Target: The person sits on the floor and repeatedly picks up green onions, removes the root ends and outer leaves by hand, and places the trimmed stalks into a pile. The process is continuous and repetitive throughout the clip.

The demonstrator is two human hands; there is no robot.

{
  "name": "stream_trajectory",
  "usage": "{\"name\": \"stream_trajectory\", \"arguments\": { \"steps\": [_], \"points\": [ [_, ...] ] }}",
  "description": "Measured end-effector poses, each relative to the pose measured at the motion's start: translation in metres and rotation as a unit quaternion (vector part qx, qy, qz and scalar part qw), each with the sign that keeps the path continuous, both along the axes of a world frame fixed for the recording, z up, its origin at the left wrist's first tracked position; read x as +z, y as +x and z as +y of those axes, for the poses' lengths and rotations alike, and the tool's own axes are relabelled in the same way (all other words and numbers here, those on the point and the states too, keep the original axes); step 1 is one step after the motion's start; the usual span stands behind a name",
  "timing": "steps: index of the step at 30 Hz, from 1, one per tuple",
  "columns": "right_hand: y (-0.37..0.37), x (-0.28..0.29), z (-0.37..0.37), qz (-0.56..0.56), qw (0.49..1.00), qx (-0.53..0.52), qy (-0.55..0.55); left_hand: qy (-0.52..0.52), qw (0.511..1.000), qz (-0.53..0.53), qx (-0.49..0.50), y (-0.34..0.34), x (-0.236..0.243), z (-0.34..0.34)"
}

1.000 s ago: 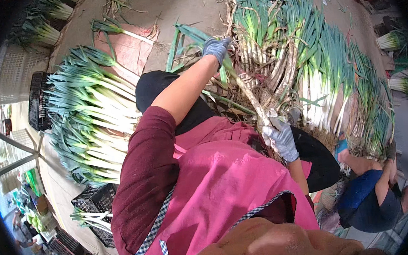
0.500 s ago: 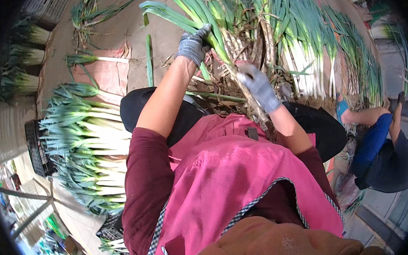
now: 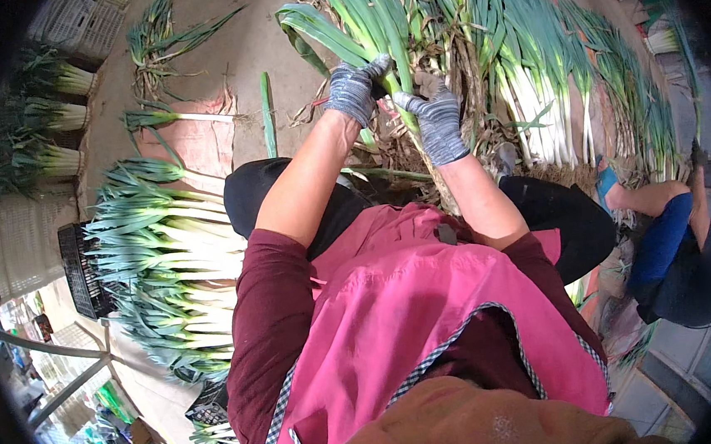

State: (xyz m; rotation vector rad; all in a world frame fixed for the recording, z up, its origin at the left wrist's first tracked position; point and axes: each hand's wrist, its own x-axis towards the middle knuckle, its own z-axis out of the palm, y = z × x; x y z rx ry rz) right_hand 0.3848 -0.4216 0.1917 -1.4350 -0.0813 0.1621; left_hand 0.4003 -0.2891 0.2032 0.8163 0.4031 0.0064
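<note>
In front of me a long leek (image 3: 407, 119) slants from upper left to lower right, its green leaves spread toward the far edge. My left hand (image 3: 354, 94), in a grey knit glove, is closed around the base of the leaves. Close below it, my right hand (image 3: 437, 122), gloved the same way, grips the stalk with the thumb along it. The lower end of the stalk runs down past my right wrist, and its tip is partly hidden. Just beyond lies a heap of untrimmed leeks (image 3: 463, 55) with dry brown outer leaves.
Leeks with clean white stems (image 3: 197, 226) are piled at my left, beside a black crate (image 3: 84, 272). More leeks (image 3: 538, 99) stand in a row to the right. A co-worker in blue shorts (image 3: 661, 231) sits at far right. A loose leaf (image 3: 268, 116) lies on the floor.
My right hand has moved up the stalk toward my left hand, so the two are now close together. The left hand keeps its hold near the leaves. The whole view has shifted slightly.
</note>
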Motion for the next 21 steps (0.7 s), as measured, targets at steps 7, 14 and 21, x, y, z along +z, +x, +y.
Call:
{"name": "stream_trajectory", "arguments": {
  "steps": [7, 14, 21],
  "points": [
    [-0.074, -0.008, -0.053, -0.074, 0.985, 0.041, -0.148, 0.004, 0.995, -0.045, 0.087, 0.019, -0.011, 0.047],
    [-0.108, -0.065, -0.188, -0.184, 0.753, 0.058, -0.63, 0.041, 0.991, 0.027, 0.127, 0.031, -0.033, 0.07],
    [-0.119, -0.007, -0.187, -0.015, 0.946, 0.279, -0.162, 0.052, 0.991, 0.005, 0.123, 0.037, -0.02, 0.075]
  ]
}}
